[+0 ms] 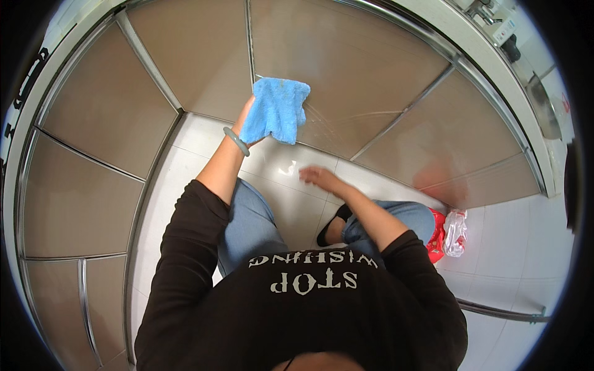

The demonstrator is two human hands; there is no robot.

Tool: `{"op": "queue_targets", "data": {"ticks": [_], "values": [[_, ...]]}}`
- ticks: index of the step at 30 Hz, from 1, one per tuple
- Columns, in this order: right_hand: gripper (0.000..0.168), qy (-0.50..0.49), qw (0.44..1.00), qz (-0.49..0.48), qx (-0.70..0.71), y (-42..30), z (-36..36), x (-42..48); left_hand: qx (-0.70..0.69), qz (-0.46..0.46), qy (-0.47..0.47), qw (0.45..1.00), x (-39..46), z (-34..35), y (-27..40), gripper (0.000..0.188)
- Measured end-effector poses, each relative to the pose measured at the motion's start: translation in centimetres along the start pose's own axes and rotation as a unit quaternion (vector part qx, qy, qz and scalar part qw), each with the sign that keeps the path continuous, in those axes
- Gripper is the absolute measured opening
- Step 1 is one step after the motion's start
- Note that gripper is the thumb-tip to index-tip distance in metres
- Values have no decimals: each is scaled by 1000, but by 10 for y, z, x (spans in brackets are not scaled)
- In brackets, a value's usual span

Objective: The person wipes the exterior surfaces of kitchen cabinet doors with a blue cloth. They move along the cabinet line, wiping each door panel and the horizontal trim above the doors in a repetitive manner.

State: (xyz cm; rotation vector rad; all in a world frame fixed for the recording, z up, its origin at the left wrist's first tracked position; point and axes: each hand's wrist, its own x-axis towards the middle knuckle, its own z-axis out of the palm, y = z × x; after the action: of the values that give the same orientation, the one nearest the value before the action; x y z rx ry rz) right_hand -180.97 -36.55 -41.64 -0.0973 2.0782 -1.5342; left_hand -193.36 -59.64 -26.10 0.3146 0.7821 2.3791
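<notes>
A blue terry cleaning cloth (278, 109) drapes over my left hand (244, 115), which grips it and is mostly hidden beneath it. The cloth is in front of the brown cabinet door (334, 60); whether it touches the panel I cannot tell. Around my left wrist sits a pale green bangle (236, 141). My right hand (320, 178) is blurred and hovers above the white tiled floor (297, 190), holding nothing, its fingers loosely bent. Faint streaks mark the lower part of the door panel.
Metal-framed cabinet doors (88, 199) curve around the left and front. Up at the right, a pale countertop edge (503, 69) carries a faucet (485, 14). Red and clear plastic bags (455, 234) lie on the floor beside my right knee. A black shoe (332, 227) is below my right forearm.
</notes>
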Motion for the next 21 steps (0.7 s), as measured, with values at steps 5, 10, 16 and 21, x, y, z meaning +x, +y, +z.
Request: {"op": "queue_targets", "data": {"ticks": [5, 10, 16, 21], "values": [[38, 38, 996, -34, 75, -87, 22, -6, 72, 35, -15, 997, -14, 46, 3, 48], [39, 217, 956, -115, 161, -105, 33, 31, -32, 6, 28, 999, 1, 54, -27, 51], [38, 557, 780, -275, 73, -132, -27, 9, 30, -13, 49, 998, 12, 65, -25, 54], [27, 637, 660, -396, 33, -168, -56, -13, 9, -86, -26, 996, 47, 57, -27, 53]]}}
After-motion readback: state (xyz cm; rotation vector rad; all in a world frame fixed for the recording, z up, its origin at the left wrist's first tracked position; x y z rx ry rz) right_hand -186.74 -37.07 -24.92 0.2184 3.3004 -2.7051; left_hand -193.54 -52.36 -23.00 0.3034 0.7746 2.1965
